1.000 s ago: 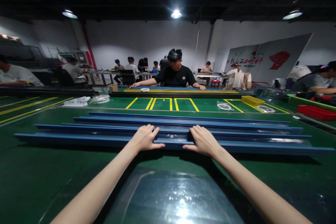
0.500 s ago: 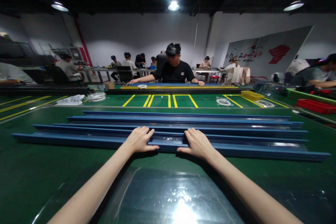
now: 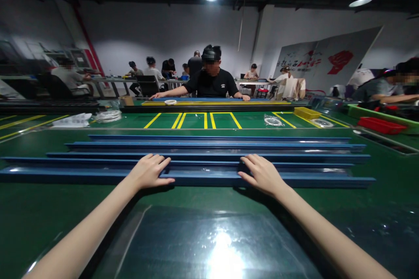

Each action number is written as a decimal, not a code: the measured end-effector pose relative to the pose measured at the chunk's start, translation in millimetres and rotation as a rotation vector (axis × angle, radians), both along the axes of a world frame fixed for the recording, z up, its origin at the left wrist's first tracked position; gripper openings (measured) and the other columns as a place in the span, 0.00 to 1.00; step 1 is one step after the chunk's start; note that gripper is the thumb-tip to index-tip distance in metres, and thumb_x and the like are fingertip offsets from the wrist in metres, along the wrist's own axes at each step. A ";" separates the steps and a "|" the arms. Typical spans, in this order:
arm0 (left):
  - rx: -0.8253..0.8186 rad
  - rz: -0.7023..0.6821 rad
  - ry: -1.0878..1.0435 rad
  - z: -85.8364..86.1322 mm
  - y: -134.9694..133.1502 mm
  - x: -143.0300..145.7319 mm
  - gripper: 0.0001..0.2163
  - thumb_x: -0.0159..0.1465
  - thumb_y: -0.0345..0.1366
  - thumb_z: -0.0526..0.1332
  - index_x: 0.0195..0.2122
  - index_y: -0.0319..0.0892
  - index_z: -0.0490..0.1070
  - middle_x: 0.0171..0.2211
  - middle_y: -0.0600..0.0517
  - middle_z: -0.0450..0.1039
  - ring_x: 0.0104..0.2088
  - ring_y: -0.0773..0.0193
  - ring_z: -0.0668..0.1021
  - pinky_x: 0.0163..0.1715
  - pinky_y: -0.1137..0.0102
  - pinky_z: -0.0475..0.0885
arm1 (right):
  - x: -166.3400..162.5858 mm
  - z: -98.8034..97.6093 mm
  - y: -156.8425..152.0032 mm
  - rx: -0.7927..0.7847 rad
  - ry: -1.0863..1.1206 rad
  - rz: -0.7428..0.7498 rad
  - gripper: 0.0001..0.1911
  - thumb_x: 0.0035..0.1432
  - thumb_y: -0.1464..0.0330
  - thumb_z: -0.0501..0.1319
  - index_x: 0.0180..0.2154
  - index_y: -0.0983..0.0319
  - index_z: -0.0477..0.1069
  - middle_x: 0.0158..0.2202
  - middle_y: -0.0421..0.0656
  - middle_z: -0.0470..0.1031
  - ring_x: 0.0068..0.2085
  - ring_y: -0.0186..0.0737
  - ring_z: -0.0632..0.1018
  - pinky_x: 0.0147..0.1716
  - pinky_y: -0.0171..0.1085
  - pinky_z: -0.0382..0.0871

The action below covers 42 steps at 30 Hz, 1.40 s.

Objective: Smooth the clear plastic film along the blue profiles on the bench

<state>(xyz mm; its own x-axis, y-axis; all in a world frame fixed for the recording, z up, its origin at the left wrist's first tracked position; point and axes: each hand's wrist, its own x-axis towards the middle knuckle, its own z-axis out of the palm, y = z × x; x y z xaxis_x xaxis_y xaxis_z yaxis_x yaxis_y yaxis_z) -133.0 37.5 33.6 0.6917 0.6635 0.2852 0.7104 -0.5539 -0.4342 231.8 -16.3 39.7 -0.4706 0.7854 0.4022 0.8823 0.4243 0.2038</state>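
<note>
Several long blue channel strips lie side by side across the green table. My left hand (image 3: 149,171) grips the nearest blue channel (image 3: 206,179) left of its middle. Its thumb is at the near edge and its fingers reach over the far wall. My right hand (image 3: 263,174) holds the same channel farther right in a similar way, thumb toward me. Both fingertips are partly hidden behind the channel's walls. Close behind lies another blue channel (image 3: 209,157), slightly offset from the nearest one.
A clear plastic sheet (image 3: 170,235) lies in front of me. Beyond the channels are yellow tape lines, coiled white rings (image 3: 109,116), a yellow tray (image 3: 307,113) and a red tray (image 3: 381,125). Across the table, a person (image 3: 212,83) has both hands on other long strips.
The nearest channel has shifted left relative to the others. My hands have moved farther apart along it, the left hand leftward and the right hand rightward. The view has shifted slightly.
</note>
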 end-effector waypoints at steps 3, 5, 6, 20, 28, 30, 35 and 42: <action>-0.021 0.015 0.023 2.0 0.5 -20.6 0.30 0.56 0.57 0.45 0.45 0.36 0.68 0.38 0.41 0.72 0.37 0.54 0.74 0.38 0.63 0.65 | 45.4 -4.0 -4.9 0.014 0.017 -0.083 0.22 0.60 0.58 0.41 0.40 0.64 0.66 0.37 0.48 0.71 0.40 0.42 0.70 0.38 0.38 0.60; -0.029 0.022 0.018 2.5 0.3 -30.3 0.29 0.56 0.56 0.46 0.45 0.36 0.68 0.39 0.41 0.72 0.38 0.54 0.74 0.38 0.63 0.65 | 71.5 -9.4 -6.9 0.020 0.025 -0.165 0.21 0.60 0.59 0.42 0.39 0.63 0.67 0.36 0.47 0.71 0.39 0.41 0.71 0.38 0.37 0.61; -0.031 0.025 0.010 2.4 0.0 -33.5 0.29 0.56 0.56 0.46 0.45 0.36 0.68 0.39 0.41 0.72 0.38 0.54 0.74 0.39 0.63 0.64 | 81.3 -12.5 -7.4 0.016 0.027 -0.193 0.21 0.60 0.59 0.42 0.38 0.62 0.67 0.35 0.47 0.71 0.38 0.40 0.71 0.38 0.37 0.61; 0.114 -0.353 -0.217 9.6 -16.8 50.8 0.13 0.61 0.37 0.48 0.43 0.40 0.66 0.39 0.46 0.71 0.41 0.61 0.71 0.41 0.65 0.64 | 66.1 -21.9 -4.0 0.057 0.036 -0.291 0.16 0.59 0.67 0.42 0.29 0.63 0.65 0.27 0.46 0.68 0.34 0.41 0.68 0.34 0.37 0.57; -0.022 -0.331 -0.309 8.4 -35.2 151.2 0.13 0.61 0.35 0.47 0.42 0.38 0.66 0.39 0.45 0.69 0.40 0.58 0.70 0.37 0.64 0.64 | 1.1 -18.4 3.3 0.054 0.050 -0.283 0.15 0.59 0.68 0.43 0.27 0.62 0.65 0.28 0.45 0.68 0.33 0.39 0.68 0.33 0.36 0.56; -0.044 -0.274 -0.345 4.1 -37.0 162.3 0.14 0.61 0.36 0.47 0.43 0.37 0.66 0.39 0.44 0.69 0.40 0.58 0.70 0.37 0.63 0.64 | -14.5 -16.9 4.0 0.053 0.070 -0.278 0.15 0.58 0.68 0.44 0.27 0.63 0.65 0.28 0.46 0.68 0.32 0.40 0.68 0.33 0.37 0.56; -0.077 -0.106 -0.411 -6.6 -33.2 167.7 0.14 0.61 0.36 0.47 0.41 0.37 0.67 0.34 0.44 0.71 0.36 0.57 0.71 0.35 0.63 0.63 | -48.6 -15.3 4.9 0.031 0.118 -0.276 0.13 0.57 0.69 0.45 0.27 0.64 0.65 0.28 0.47 0.69 0.33 0.41 0.68 0.32 0.37 0.55; -0.060 -0.020 -0.357 -11.7 -23.6 139.9 0.14 0.61 0.36 0.47 0.40 0.37 0.68 0.32 0.46 0.71 0.34 0.58 0.71 0.34 0.64 0.63 | -80.9 -12.2 6.8 -0.004 0.160 -0.250 0.14 0.59 0.66 0.44 0.30 0.63 0.65 0.30 0.47 0.69 0.35 0.43 0.68 0.33 0.38 0.57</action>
